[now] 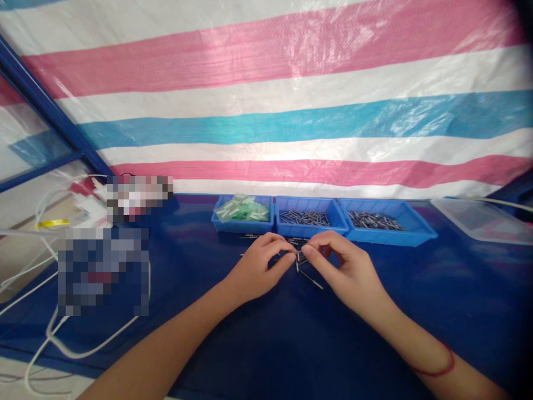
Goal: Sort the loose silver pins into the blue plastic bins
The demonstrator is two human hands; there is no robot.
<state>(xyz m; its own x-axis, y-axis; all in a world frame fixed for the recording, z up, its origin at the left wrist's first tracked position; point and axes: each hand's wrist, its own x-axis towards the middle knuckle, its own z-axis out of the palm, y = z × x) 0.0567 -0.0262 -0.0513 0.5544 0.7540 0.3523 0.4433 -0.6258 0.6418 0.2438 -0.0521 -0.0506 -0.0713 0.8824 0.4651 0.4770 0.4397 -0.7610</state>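
My left hand (264, 265) and my right hand (343, 268) meet over the table, thumbs and forefingers pinched close together. Between the fingertips shows a small, slim metal pin (297, 265), partly hidden by the fingers. On the table just below lies a loose metal pin (312, 280) with a thicker section near one end. More dark, thin metal pins (252, 236) are scattered behind and beneath the hands, largely covered by them. Directly behind stand blue bins; the middle bin (312, 226) holds many short metal pins (303, 217).
The right bin (410, 236) holds small dark metal pieces (375, 220); the left bin (245, 225) holds green pieces and clear bags (244, 208). A clear plastic lid or tray (478, 222) lies far right. White cables (83, 353) loop at left. A striped sheet (291, 122) hangs behind.
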